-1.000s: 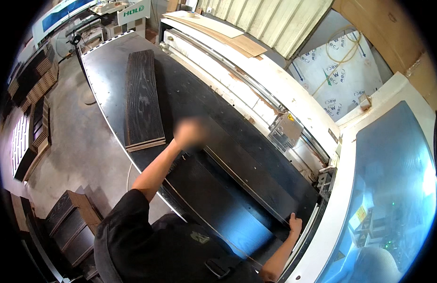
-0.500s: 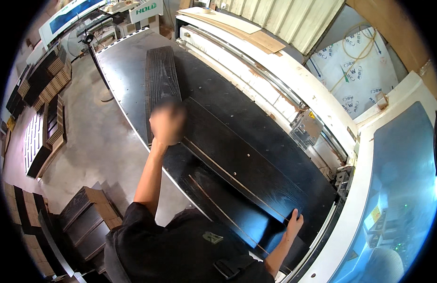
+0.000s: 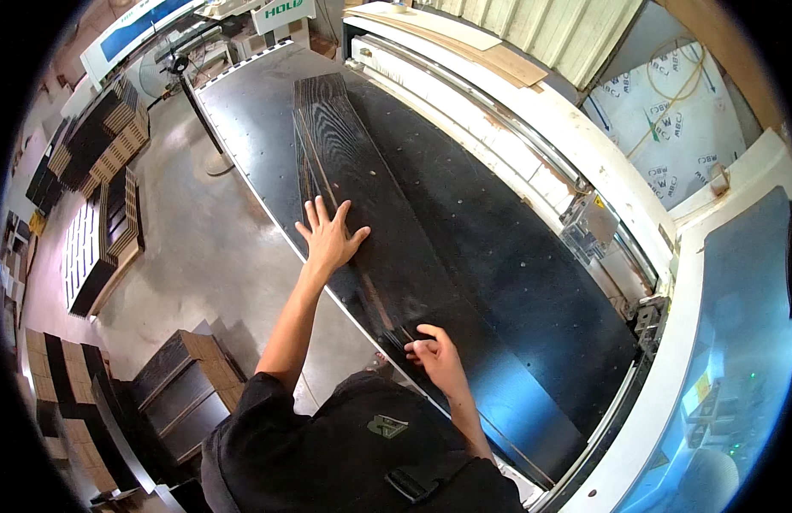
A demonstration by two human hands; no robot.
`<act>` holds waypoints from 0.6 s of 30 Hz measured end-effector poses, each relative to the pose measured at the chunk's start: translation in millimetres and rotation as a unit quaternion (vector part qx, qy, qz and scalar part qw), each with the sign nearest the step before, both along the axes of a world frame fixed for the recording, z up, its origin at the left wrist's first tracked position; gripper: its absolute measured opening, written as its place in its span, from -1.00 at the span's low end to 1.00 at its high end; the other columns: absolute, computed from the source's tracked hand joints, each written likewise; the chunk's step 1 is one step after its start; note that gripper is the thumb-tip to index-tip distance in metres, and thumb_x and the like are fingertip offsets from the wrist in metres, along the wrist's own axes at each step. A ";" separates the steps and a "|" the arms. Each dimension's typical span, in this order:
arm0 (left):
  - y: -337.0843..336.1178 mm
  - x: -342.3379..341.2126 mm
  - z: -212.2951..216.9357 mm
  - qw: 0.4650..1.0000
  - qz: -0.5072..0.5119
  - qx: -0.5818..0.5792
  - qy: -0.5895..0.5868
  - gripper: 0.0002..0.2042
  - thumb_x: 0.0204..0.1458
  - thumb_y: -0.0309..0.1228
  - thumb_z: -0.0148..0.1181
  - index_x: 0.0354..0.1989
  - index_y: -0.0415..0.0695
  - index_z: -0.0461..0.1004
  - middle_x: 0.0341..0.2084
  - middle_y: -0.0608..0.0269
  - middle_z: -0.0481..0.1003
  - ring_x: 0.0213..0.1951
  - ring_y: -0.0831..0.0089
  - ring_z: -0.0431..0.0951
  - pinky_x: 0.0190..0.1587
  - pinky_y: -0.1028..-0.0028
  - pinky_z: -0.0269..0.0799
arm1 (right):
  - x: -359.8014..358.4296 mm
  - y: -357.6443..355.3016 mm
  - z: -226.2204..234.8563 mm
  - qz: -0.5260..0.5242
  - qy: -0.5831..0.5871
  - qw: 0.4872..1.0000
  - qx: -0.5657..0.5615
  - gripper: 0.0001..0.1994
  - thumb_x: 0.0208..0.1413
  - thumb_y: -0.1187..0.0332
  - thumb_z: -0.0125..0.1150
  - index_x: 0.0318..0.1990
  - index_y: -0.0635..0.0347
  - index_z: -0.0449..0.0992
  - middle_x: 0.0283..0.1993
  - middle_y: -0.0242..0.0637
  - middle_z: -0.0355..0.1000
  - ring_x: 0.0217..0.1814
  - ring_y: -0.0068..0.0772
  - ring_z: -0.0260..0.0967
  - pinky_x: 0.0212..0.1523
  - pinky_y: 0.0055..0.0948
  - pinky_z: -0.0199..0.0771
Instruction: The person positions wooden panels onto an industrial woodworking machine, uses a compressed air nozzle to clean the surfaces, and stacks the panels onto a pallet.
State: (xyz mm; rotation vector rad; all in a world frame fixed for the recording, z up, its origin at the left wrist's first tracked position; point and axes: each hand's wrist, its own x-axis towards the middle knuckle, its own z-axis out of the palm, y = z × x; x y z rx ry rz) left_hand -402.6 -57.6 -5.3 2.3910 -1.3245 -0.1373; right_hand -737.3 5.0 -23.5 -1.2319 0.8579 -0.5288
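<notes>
A long black wood-grain panel [image 3: 396, 248] lies lengthwise along the left part of the dark machine table [image 3: 533, 299], over other black boards whose edges show at its left. On its left portion, near a light groove line, my left hand [image 3: 329, 241] rests with fingers spread. My right hand [image 3: 439, 357] is at the panel's near-left edge, its fingers loosely bent and apart, with nothing visible in them. Two small holes show on the panel's face beyond my left hand. Blue light reflects off the boards at the near right end.
A white machine beam [image 3: 533, 128] runs along the table's far side. A blue-tinted cover [image 3: 738, 342] stands at right. Stacks of dark boards [image 3: 191, 385] sit on the floor at left, with more [image 3: 105, 231] farther back. A fan [image 3: 156, 73] stands beyond.
The upper panel has shifted left over the other boards, covering the gap between them. My right hand has left the panel's right end and moved left; my left hand now lies spread.
</notes>
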 end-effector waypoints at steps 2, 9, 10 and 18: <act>4.2 10.9 -10.6 0.999 0.047 0.008 -0.011 -0.22 0.14 0.26 0.19 0.49 0.21 0.24 0.53 -0.35 -0.12 0.55 -0.35 -0.26 0.34 -0.56 -0.28 | 3.3 4.5 15.5 0.019 0.018 1.000 -0.008 -0.67 0.40 0.41 0.13 0.25 0.28 0.40 -0.07 -0.14 0.62 -0.08 -0.41 0.58 0.00 -0.41 0.57; -16.3 87.3 -29.6 0.997 0.061 -0.038 -0.034 -0.21 0.14 0.35 0.08 0.51 0.29 0.22 0.54 -0.31 -0.15 0.54 -0.29 -0.14 0.43 -0.33 -0.07 | -30.4 3.6 15.2 -0.026 0.123 0.989 -0.078 -0.69 0.35 0.35 0.19 0.18 0.21 0.52 -0.07 -0.11 0.65 -0.08 -0.34 0.63 -0.02 -0.36 0.58; -23.3 93.2 -29.7 0.997 0.056 -0.044 -0.033 -0.21 0.13 0.36 0.08 0.50 0.29 0.22 0.54 -0.32 -0.14 0.54 -0.29 -0.13 0.44 -0.30 -0.06 | -37.5 5.4 10.1 -0.028 0.123 0.989 -0.078 -0.69 0.35 0.35 0.19 0.18 0.21 0.52 -0.07 -0.11 0.65 -0.08 -0.34 0.63 -0.02 -0.36 0.58; -55.5 138.3 -33.0 0.997 0.054 -0.045 -0.037 -0.22 0.11 0.37 0.10 0.48 0.31 0.27 0.53 -0.29 -0.07 0.53 -0.26 -0.07 0.42 -0.19 0.10 | -60.8 18.6 29.9 -0.105 0.146 0.977 -0.114 -0.73 0.35 0.38 0.18 0.14 0.23 0.54 -0.14 -0.19 0.65 -0.10 -0.38 0.63 -0.01 -0.38 0.58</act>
